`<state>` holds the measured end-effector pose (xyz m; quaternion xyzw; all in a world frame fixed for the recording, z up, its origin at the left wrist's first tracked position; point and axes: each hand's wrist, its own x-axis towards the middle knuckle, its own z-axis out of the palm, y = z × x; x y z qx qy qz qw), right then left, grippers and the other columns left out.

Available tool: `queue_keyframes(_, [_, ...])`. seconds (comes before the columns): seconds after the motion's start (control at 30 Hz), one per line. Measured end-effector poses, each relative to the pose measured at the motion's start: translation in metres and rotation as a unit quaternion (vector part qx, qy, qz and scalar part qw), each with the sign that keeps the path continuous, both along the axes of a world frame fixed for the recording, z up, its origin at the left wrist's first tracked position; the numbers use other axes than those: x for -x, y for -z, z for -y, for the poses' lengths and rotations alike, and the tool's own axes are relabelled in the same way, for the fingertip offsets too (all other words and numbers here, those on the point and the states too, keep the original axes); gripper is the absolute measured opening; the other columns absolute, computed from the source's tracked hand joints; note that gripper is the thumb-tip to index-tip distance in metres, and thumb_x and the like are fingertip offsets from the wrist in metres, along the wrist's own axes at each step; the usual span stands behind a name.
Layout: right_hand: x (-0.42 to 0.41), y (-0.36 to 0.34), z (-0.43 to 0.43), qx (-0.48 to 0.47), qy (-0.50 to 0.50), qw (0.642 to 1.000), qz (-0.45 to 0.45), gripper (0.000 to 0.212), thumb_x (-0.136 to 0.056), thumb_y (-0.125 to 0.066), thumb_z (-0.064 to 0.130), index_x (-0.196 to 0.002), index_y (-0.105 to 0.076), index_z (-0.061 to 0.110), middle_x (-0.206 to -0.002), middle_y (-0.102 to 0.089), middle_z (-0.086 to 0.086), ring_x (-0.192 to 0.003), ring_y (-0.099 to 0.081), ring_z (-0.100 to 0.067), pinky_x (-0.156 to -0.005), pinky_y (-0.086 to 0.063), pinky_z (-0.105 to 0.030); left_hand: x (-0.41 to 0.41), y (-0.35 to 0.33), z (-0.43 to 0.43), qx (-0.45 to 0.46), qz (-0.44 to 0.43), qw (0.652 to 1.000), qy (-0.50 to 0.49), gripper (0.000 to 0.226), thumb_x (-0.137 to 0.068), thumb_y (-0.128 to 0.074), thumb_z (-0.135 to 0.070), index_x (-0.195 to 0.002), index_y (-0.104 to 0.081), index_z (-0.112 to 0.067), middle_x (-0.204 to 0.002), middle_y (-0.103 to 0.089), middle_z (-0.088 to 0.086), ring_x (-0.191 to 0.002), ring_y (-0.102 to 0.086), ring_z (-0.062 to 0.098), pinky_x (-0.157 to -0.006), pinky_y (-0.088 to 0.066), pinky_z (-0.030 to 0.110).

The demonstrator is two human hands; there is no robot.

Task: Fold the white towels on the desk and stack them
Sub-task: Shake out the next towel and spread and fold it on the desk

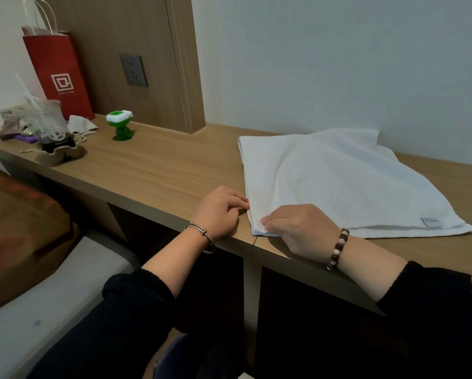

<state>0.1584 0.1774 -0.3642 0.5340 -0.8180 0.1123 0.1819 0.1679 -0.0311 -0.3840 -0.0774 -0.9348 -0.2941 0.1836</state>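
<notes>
Here the left hand (218, 212) and right hand (297, 228) pinch the white towel (338, 181) at its near-left corner.

Head view (close), down onto desk (158, 170)

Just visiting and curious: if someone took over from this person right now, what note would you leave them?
Left hand: fingertips touch the white towel's left edge; grip unclear.
Right hand: pinches the towel's near left corner.
Towel: lies on the desk, right side, layered, seemingly folded once.
To do: fold it smaller, then stack; no stack shows yet.
</notes>
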Motion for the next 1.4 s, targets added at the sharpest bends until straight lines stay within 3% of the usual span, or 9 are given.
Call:
queue_keyframes(0.23, [-0.001,0.000,0.000,0.025,-0.007,0.999,0.040,0.012,-0.073,-0.072,-0.005,-0.079,-0.074,0.005,-0.080,-0.072,-0.011,-0.073,-0.069,-0.031,-0.055,-0.057,-0.041,-0.009,-0.003,-0.003,0.005,-0.023,0.999,0.046,0.030,-0.087,-0.055,-0.023,-0.115,-0.065,-0.023,-0.106,-0.060,-0.015,-0.098,-0.048,0.003,-0.083,-0.041,0.023])
queue_keyframes(0.4, [-0.004,-0.003,-0.011,0.045,0.023,0.993,0.107,0.015,-0.085,-0.066,0.005,-0.098,-0.073,0.006,-0.107,-0.069,-0.009,-0.101,-0.063,-0.026,-0.085,-0.052,-0.036,-0.016,-0.005,-0.009,0.089,-0.012,0.993,0.079,0.038,-0.087,-0.045,-0.036,-0.103,-0.074,-0.017,-0.117,-0.067,-0.006,-0.105,-0.052,0.013,-0.089,-0.038,0.026])
queue_keyframes(0.53, [0.003,-0.002,-0.032,0.049,0.138,0.984,0.100,0.036,-0.087,-0.061,0.013,-0.123,-0.060,0.016,-0.123,-0.056,-0.002,-0.114,-0.048,-0.018,-0.092,-0.034,-0.019,-0.013,-0.015,-0.021,0.248,-0.021,0.968,0.046,0.048,-0.089,-0.045,-0.056,-0.093,-0.074,-0.017,-0.106,-0.069,-0.006,-0.103,-0.054,0.015,-0.087,-0.039,0.031])
queue_keyframes(0.63, [0.006,-0.003,-0.052,0.024,0.204,0.970,0.131,0.032,-0.090,-0.055,0.016,-0.122,-0.059,0.019,-0.118,-0.059,0.003,-0.109,-0.051,-0.015,-0.088,-0.039,-0.020,-0.010,-0.021,-0.033,0.351,-0.020,0.936,0.017,0.059,-0.084,-0.039,-0.069,-0.073,-0.061,-0.016,-0.085,-0.065,-0.002,-0.088,-0.055,0.018,-0.074,-0.037,0.031])
queue_keyframes(0.77, [-0.001,-0.012,-0.062,-0.015,0.171,0.985,0.031,0.011,-0.084,-0.065,0.003,-0.089,-0.073,0.008,-0.089,-0.069,-0.005,-0.085,-0.063,-0.024,-0.067,-0.051,-0.032,-0.010,-0.024,-0.038,0.371,-0.022,0.928,-0.002,0.059,-0.089,-0.027,-0.066,-0.070,-0.054,-0.017,-0.076,-0.061,0.000,-0.077,-0.056,0.021,-0.066,-0.029,0.031])
queue_keyframes(0.87, [-0.004,-0.014,-0.068,-0.006,0.125,0.992,-0.036,0.012,-0.067,-0.077,-0.007,-0.068,-0.073,0.004,-0.070,-0.065,-0.009,-0.062,-0.061,-0.027,-0.045,-0.049,-0.029,-0.010,-0.023,-0.040,0.370,-0.014,0.929,-0.014,0.058,-0.093,-0.024,-0.058,-0.076,-0.060,-0.015,-0.078,-0.062,0.000,-0.077,-0.058,0.022,-0.067,-0.030,0.032])
queue_keyframes(1.07, [-0.008,-0.008,-0.072,-0.008,0.122,0.992,0.018,0.003,-0.079,-0.073,0.006,-0.081,-0.076,0.007,-0.077,-0.064,-0.007,-0.072,-0.060,-0.025,-0.053,-0.046,-0.029,-0.011,-0.018,-0.039,0.356,-0.015,0.933,-0.042,0.035,-0.093,-0.036,-0.041,-0.087,-0.059,-0.014,-0.089,-0.063,0.001,-0.084,-0.057,0.022,-0.075,-0.033,0.032])
queue_keyframes(1.27, [0.004,0.001,-0.073,0.035,0.202,0.973,0.103,0.020,-0.093,-0.058,0.020,-0.107,-0.072,0.017,-0.103,-0.063,0.002,-0.096,-0.052,-0.013,-0.077,-0.037,-0.020,-0.003,-0.027,-0.025,0.359,0.030,0.924,-0.130,0.018,-0.088,-0.042,-0.024,-0.082,-0.056,-0.015,-0.080,-0.059,0.002,-0.073,-0.049,0.024,-0.067,-0.026,0.030])
queue_keyframes(1.4, [0.010,0.002,-0.054,0.023,0.193,0.974,0.114,0.024,-0.095,-0.054,0.022,-0.111,-0.071,0.018,-0.106,-0.063,0.003,-0.100,-0.053,-0.015,-0.079,-0.038,-0.022,0.021,-0.032,-0.044,0.410,0.060,0.895,-0.164,0.020,-0.091,-0.040,-0.025,-0.093,-0.058,-0.017,-0.100,-0.063,0.004,-0.100,-0.050,0.024,-0.075,-0.031,0.032])
